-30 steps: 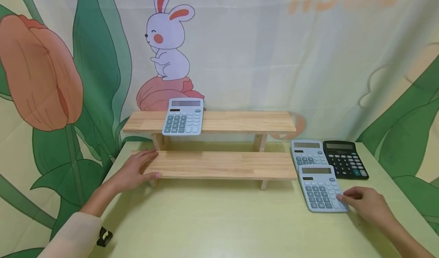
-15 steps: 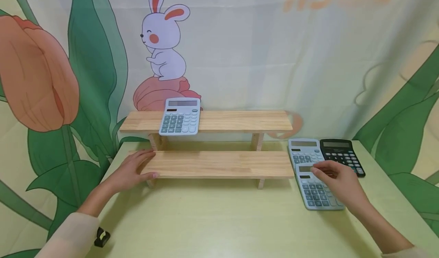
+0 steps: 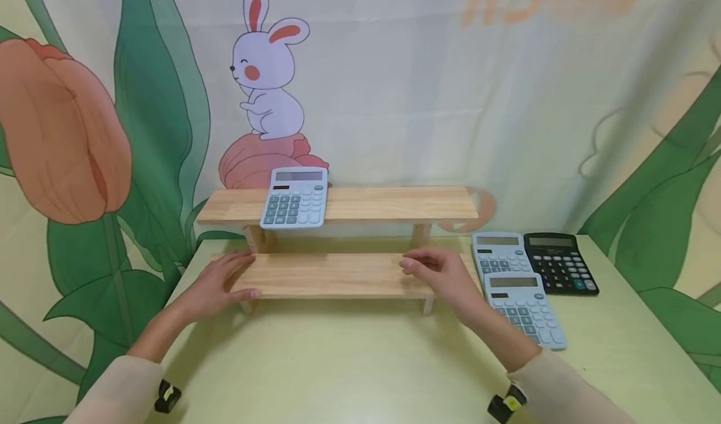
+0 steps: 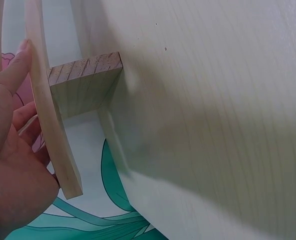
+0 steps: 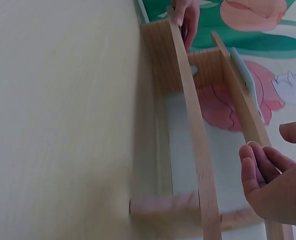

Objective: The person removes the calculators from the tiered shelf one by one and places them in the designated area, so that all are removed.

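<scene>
While left hand (image 3: 216,286) grips wooden rack (image 3: 332,275), frame centre, by lower left end, fingers spread wide | right hand (image 3: 447,280) holds nothing, fingers loosely bent | probably light, stiff, sturdy; best held by both ends

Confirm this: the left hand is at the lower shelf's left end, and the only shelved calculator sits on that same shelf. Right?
No: the shelved calculator sits on the upper shelf, as the head view shows. The left hand is at the left end of the lower shelf.

Behind the yellow-green table (image 3: 338,367) hangs a pale cloth (image 3: 383,98) printed with a rabbit (image 3: 271,112).
</scene>
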Motion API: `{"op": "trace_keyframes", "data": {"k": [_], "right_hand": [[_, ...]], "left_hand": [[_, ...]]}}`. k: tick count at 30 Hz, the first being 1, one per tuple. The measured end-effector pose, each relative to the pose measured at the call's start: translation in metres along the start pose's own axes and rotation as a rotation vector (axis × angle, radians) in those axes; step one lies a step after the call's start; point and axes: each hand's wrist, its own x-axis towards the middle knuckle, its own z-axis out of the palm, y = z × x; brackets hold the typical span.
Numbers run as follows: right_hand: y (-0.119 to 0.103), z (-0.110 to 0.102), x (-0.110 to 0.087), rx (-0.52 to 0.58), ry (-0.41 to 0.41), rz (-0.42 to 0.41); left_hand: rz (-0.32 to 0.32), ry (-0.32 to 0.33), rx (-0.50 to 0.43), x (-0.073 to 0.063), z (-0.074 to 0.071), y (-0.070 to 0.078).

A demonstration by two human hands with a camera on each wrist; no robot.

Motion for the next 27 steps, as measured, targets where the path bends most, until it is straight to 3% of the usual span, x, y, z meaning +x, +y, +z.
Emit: {"op": "trace_keyframes", "data": {"k": [7,14,20,27], "right_hand": [[-0.018,0.046,0.031,0.121,-0.080,-0.053],[-0.026,0.079,0.055,0.280,-0.125,-0.013],[-0.035,0.097,0.068,0.416,-0.146,0.049],[-0.052,0.110,0.081,0.479,-0.168,0.095]], "left_hand": [[-0.010,0.015,-0.013,0.000,0.001,-0.003],[-0.004,0.022,-0.015,-0.001,0.003,-0.005],[-0.001,0.025,-0.014,-0.004,0.003,-0.003],[0.012,0.036,-0.008,-0.002,0.002,-0.002]]}}
